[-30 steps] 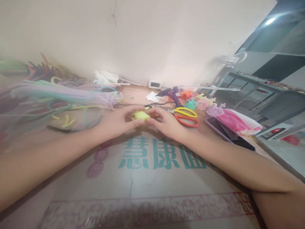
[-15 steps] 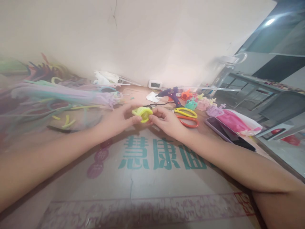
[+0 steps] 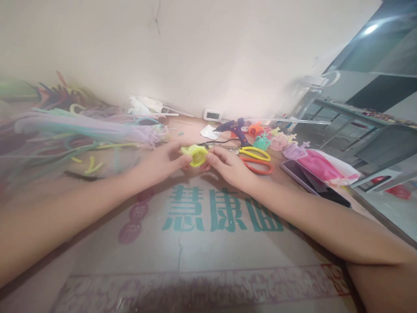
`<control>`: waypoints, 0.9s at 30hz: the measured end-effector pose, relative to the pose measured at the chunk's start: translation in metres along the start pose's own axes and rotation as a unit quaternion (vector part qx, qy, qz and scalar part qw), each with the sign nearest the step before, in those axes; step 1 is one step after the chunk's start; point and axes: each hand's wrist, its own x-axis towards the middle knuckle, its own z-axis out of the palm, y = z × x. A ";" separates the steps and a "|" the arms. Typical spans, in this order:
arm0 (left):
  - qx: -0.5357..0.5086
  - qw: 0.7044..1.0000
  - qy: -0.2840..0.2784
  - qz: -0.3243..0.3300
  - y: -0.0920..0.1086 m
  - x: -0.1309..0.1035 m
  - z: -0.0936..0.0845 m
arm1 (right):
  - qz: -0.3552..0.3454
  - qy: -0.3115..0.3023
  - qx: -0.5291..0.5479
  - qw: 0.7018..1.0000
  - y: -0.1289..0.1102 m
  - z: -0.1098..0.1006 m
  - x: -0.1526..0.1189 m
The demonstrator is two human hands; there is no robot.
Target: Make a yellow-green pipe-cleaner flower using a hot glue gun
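A bright yellow pipe-cleaner piece point(image 3: 197, 155), bent into a ring-like cup shape, is held between both hands above the table. My left hand point(image 3: 172, 160) pinches its left side, thumb toward me. My right hand point(image 3: 224, 163) grips the right rim between thumb and fingers. The fingers behind the piece are partly hidden. Just right of my right hand lie scissors point(image 3: 257, 160) with one yellow and one red-orange handle loop. Behind them rests a dark purple glue gun point(image 3: 239, 130).
Bundled pastel pipe cleaners point(image 3: 97, 128) spread along the left, with yellow offcuts point(image 3: 92, 165) before them. Small crown-shaped pieces point(image 3: 262, 141) in several colours stand at right, near a phone point(image 3: 312, 182) and a pink bag point(image 3: 325, 167). A small digital clock point(image 3: 213, 114) stands by the wall.
The yellow piece has tilted slightly, its opening now showing wider toward me. My right thumb has shifted a little up along the rim. Both hands stay in nearly the same place.
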 end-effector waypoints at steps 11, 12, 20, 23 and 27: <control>0.063 0.998 0.007 -0.002 0.009 -0.004 0.001 | -0.020 0.014 -0.091 0.996 -0.007 0.000 0.000; 0.065 0.998 0.003 -0.002 0.011 -0.004 0.001 | -0.020 0.018 -0.094 0.995 -0.007 0.000 -0.001; -0.015 1.000 0.008 -0.004 0.012 -0.003 0.003 | -0.024 0.040 -0.093 0.995 -0.004 0.000 0.000; -0.013 1.000 0.019 -0.010 0.008 -0.003 0.004 | -0.018 0.041 -0.089 0.995 -0.003 0.000 0.001; -0.006 0.999 0.038 -0.014 0.002 -0.001 0.003 | -0.009 0.039 -0.107 0.993 -0.003 0.000 0.001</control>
